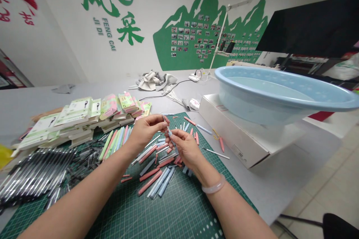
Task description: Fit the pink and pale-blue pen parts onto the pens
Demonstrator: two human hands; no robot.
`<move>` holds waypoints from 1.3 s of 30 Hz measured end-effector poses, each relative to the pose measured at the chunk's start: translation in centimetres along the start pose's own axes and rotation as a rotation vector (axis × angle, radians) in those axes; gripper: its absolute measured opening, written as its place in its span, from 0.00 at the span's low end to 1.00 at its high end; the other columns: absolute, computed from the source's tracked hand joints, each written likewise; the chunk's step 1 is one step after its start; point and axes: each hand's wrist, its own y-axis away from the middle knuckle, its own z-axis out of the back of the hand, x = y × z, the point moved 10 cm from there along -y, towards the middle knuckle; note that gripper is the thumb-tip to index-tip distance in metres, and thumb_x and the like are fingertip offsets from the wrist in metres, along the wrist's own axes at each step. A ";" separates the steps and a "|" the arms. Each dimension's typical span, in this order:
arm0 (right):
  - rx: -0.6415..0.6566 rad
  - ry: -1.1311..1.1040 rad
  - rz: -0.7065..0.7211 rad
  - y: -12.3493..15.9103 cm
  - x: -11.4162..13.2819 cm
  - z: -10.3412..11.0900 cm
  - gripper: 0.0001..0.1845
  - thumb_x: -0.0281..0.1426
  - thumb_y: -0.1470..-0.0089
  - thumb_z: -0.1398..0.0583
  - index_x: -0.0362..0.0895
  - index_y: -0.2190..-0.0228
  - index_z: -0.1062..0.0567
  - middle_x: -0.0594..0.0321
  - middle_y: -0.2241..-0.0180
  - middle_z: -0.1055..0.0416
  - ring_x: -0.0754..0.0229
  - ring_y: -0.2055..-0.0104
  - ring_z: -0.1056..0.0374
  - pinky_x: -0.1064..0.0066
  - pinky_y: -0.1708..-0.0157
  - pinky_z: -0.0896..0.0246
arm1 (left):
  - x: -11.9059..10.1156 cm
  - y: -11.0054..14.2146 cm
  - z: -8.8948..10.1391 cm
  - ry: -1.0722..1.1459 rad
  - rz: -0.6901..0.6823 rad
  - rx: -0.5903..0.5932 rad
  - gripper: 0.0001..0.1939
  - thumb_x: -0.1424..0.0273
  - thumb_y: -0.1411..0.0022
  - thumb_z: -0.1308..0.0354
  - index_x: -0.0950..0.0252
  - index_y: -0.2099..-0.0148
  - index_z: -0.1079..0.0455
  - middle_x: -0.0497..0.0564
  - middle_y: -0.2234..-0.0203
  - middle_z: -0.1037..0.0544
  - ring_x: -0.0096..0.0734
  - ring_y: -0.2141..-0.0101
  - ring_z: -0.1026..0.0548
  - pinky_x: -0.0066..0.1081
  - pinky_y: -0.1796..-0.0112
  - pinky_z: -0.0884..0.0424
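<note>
Over the middle of the green cutting mat (120, 214), my two hands meet with fingers pinched. My left hand (150, 129) is closed on the thin upper end of a slim pen part. My right hand (185, 147), with a pale bangle (214, 186) on its wrist, pinches a light blue pen part (169, 133) just below it. The fingers hide most of both pieces, so I cannot tell how they join. Beneath the hands lie loose pink pen barrels (150, 182), light blue barrels (162, 183) and white refills.
To the left are a row of clear black-tipped pens (39, 173), green, pink and blue pens (114, 142), and stacked boxes (75, 114). A blue basin (252, 108) rests on a white box (238, 138) at right. Yellow-handled scissors (215, 134) and crumpled cloth (153, 81) lie on the table.
</note>
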 end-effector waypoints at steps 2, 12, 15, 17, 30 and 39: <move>-0.015 0.047 0.065 0.0 0.7 0.2 0.10 0.34 0.53 0.36 0.43 0.67 0.23 0.62 0.72 0.27 0.64 0.70 0.34 0.71 0.68 0.38 | -0.8 0.6 -0.1 -0.045 -0.033 -0.025 0.07 0.68 0.46 0.42 0.65 0.66 0.27 0.47 0.78 0.25 0.30 0.74 0.27 0.30 0.68 0.31; 0.079 0.183 0.106 0.5 1.6 -1.3 0.10 0.28 0.58 0.33 0.46 0.69 0.23 0.63 0.67 0.27 0.59 0.65 0.32 0.70 0.69 0.37 | -8.7 5.0 1.2 -0.414 -0.409 -0.099 0.05 0.72 0.43 0.42 0.62 0.63 0.26 0.51 0.67 0.23 0.32 0.65 0.26 0.31 0.63 0.30; 0.105 0.207 0.180 0.7 2.5 -1.9 0.10 0.27 0.60 0.32 0.46 0.70 0.22 0.64 0.68 0.26 0.59 0.62 0.32 0.67 0.61 0.37 | -9.6 6.0 1.3 -0.426 -0.486 -0.074 0.07 0.76 0.43 0.42 0.62 0.61 0.27 0.50 0.67 0.24 0.30 0.64 0.27 0.31 0.61 0.30; 0.118 0.226 0.208 0.8 2.9 -2.4 0.09 0.26 0.60 0.32 0.46 0.71 0.22 0.64 0.68 0.26 0.58 0.61 0.32 0.65 0.56 0.39 | -10.2 6.6 1.4 -0.430 -0.537 -0.063 0.09 0.78 0.44 0.42 0.62 0.61 0.28 0.49 0.67 0.24 0.29 0.63 0.27 0.31 0.60 0.31; 0.128 0.237 0.225 1.0 3.5 -2.8 0.09 0.24 0.61 0.32 0.46 0.72 0.22 0.63 0.69 0.26 0.57 0.61 0.32 0.63 0.56 0.40 | -10.7 7.2 1.4 -0.465 -0.599 0.016 0.14 0.83 0.44 0.43 0.61 0.59 0.30 0.48 0.66 0.25 0.28 0.63 0.27 0.31 0.62 0.30; 0.100 0.226 0.215 0.9 3.4 -2.4 0.10 0.23 0.62 0.32 0.46 0.73 0.22 0.65 0.70 0.27 0.59 0.63 0.32 0.67 0.59 0.41 | -10.6 7.3 0.8 -0.459 -0.616 0.060 0.15 0.83 0.44 0.43 0.60 0.58 0.29 0.49 0.66 0.24 0.29 0.63 0.27 0.30 0.62 0.30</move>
